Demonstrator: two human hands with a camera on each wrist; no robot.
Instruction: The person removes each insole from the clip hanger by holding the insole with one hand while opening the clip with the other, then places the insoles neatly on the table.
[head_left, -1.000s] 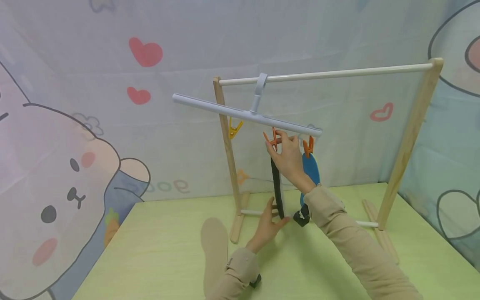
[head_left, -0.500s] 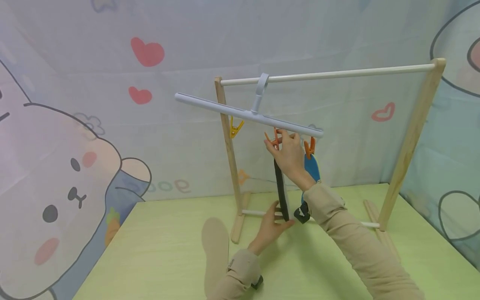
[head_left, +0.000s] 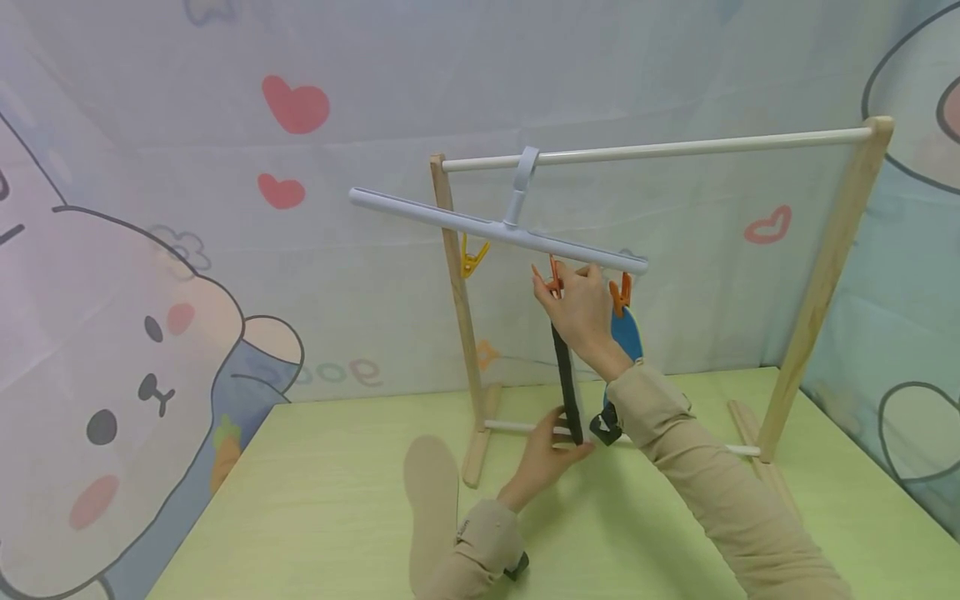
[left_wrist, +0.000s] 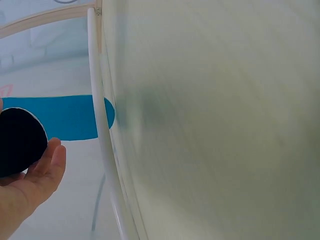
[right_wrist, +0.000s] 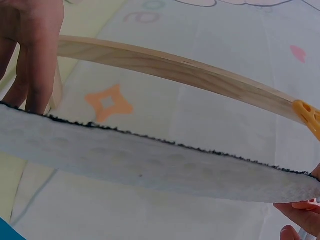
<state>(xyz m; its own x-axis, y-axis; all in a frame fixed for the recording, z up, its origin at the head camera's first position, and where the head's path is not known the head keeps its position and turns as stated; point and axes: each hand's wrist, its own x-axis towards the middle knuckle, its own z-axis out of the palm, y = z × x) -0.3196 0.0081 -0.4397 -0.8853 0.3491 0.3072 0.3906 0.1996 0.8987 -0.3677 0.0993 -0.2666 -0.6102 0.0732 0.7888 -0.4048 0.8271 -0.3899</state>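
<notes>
In the head view a black insole (head_left: pixel 567 379) hangs lengthwise, seen nearly edge-on; its pale dotted face (right_wrist: pixel 150 155) shows in the right wrist view. My right hand (head_left: pixel 587 308) pinches an orange clip (head_left: pixel 553 282) at its top end, just under the grey hanger (head_left: pixel 480 226). Down at the lower end, my left hand (head_left: pixel 545 458) holds the insole between thumb and fingers; its fingers curve behind the dark end in the left wrist view. To the right, a blue insole (head_left: pixel 625 333) hangs from another orange clip (head_left: pixel 621 293), partly hidden by my right forearm.
The hanger hooks over the white bar (head_left: pixel 697 148) of a wooden rack (head_left: pixel 825 283) and slants down to the right. A yellow clip (head_left: pixel 470 260) hangs at its left part. A beige insole (head_left: pixel 431 500) lies on the light green table (head_left: pixel 322 483) beside my left sleeve.
The lower end of the black insole and my left hand have shifted slightly right and down. My right hand keeps its pinch on the orange clip, almost in place.
</notes>
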